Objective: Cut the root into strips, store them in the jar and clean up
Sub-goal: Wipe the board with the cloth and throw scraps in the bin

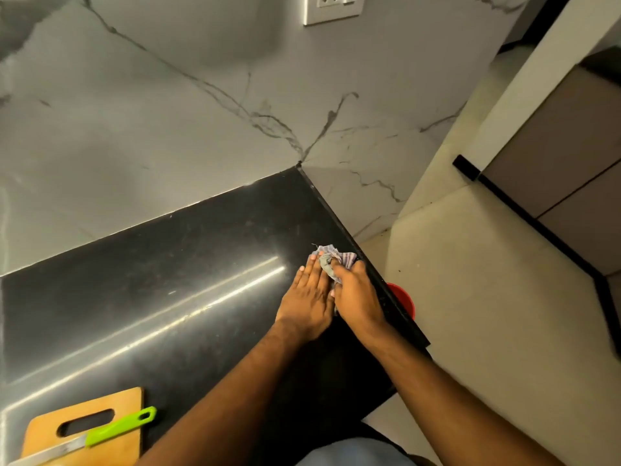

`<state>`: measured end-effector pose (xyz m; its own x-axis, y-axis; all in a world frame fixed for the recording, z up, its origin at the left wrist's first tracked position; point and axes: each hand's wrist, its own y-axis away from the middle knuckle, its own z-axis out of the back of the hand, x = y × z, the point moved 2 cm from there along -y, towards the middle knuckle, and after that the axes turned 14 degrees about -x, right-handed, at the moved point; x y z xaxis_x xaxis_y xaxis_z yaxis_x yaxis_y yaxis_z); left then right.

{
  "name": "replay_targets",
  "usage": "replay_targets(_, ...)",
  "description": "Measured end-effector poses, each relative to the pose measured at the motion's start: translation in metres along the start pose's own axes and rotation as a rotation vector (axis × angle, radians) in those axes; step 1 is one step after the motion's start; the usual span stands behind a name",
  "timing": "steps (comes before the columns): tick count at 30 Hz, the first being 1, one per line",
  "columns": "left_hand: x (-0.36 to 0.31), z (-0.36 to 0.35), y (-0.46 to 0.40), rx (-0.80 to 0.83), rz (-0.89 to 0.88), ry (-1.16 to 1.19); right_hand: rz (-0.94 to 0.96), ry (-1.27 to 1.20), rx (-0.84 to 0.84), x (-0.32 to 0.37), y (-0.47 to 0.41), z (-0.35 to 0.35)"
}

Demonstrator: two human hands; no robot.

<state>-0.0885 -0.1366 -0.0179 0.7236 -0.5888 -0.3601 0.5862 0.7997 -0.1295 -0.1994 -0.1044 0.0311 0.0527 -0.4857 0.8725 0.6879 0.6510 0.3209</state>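
Near the right edge of the black counter (pixel 168 270), my right hand (pixel 356 297) grips a crumpled striped cloth (pixel 336 258) and holds it on the counter surface. My left hand (pixel 309 297) lies flat beside it with straight fingers, its fingertips touching the cloth. A wooden cutting board (pixel 90 445) lies at the lower left, and a knife with a green handle (pixel 117 428) rests across it. No root and no jar are in view.
A red container (pixel 401 297) stands on the floor just below the counter's right edge, partly hidden by it. Marble walls meet at the counter's far corner. A wall socket (pixel 332 5) sits high up. Grey cabinets stand at the right across the tiled floor.
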Motion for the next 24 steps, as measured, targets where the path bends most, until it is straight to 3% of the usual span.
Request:
replay_targets(7, -0.061, -0.020, 0.015, 0.071, -0.059, 0.107, 0.173, 0.236, -0.093, -0.031, 0.010, 0.061)
replay_targets(11, -0.076, -0.014, 0.024, 0.122, -0.125, 0.219, 0.393, 0.418, -0.124, -0.016, 0.034, 0.078)
replay_targets(17, -0.044, 0.038, 0.042, -0.193, 0.034, 0.575, 0.770, 0.452, -0.123, 0.018, 0.072, 0.050)
replay_targets(24, 0.038, 0.106, 0.070, -0.400, 0.264, 0.421, 0.720, 0.139, 0.013, 0.061, 0.090, -0.044)
